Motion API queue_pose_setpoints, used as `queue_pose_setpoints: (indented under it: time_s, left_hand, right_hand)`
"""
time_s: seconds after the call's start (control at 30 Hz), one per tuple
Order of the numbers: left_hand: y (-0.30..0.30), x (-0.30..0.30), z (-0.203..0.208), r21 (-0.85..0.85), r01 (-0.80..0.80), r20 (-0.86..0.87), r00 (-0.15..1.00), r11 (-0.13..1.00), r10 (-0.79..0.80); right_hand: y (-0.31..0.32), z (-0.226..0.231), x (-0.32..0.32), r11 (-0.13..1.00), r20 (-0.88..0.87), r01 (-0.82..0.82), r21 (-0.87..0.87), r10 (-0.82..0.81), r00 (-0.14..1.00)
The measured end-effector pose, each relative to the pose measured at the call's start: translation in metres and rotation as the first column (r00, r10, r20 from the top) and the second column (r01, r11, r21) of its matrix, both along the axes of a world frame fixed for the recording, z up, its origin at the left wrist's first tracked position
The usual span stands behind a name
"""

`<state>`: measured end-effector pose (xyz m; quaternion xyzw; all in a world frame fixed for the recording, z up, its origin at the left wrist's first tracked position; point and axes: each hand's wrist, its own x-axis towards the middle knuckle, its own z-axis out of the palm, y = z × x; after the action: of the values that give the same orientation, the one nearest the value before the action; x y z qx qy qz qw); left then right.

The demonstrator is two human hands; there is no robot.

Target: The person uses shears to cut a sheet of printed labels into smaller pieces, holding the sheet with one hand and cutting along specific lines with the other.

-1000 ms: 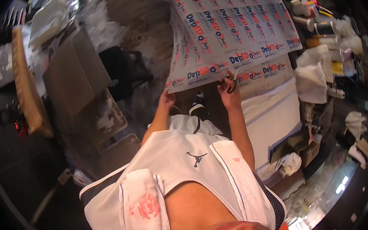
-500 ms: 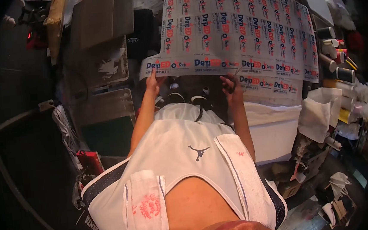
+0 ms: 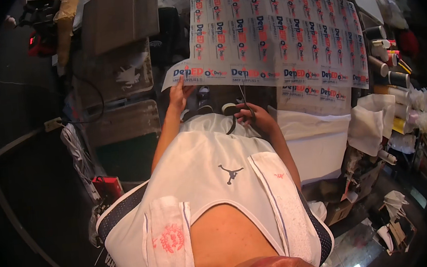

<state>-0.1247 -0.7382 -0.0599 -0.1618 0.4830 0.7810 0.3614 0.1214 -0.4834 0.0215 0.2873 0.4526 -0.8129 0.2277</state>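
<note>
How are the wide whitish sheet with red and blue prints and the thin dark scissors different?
The wide whitish sheet with red and blue prints is much bigger than the thin dark scissors.
The sheet is broad, with repeated bright prints; the scissors are narrow and look plain.
The person's bare left hand holds the sheet near its left corner; the bare right hand holds the scissors.
Both are held in a hand.

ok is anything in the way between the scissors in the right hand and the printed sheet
Nothing visible: the scissors in the right hand point up at the lower edge of the printed sheet. The left hand holds that sheet farther left, clear of the blades.
</note>
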Motion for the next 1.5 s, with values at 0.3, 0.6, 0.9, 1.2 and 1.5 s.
queue_pose_setpoints:
  time_s: [0.3, 0.6, 0.9, 1.2, 1.5]
  left_hand:
    - [-0.005, -0.004, 0.005, 0.005, 0.066, -0.029, 0.997, 0.998, -0.066]
    - [-0.005, -0.008, 0.009, 0.006, 0.044, 0.004, 0.999, 0.999, -0.044]
    - [-0.007, -0.008, 0.017, -0.046, 0.067, 0.018, 0.998, 0.997, -0.066]
    - [-0.007, -0.011, 0.014, -0.010, 0.069, 0.014, 0.998, 0.998, -0.069]
    - [-0.009, -0.012, 0.012, -0.004, 0.090, 0.027, 0.996, 0.996, -0.090]
  right_hand:
    - [-0.018, -0.005, -0.007, 1.000, -0.079, 0.005, 0.008, -0.004, 0.997]
    - [-0.026, -0.013, -0.010, 0.995, 0.054, -0.086, 0.055, 0.083, 0.995]
    - [-0.036, -0.001, -0.034, 0.996, 0.004, 0.076, 0.053, -0.076, 0.997]
    - [-0.036, -0.010, -0.046, 0.988, -0.025, 0.121, 0.097, -0.119, 0.993]
    - [-0.039, -0.017, -0.051, 0.985, -0.063, 0.164, 0.050, -0.161, 0.985]
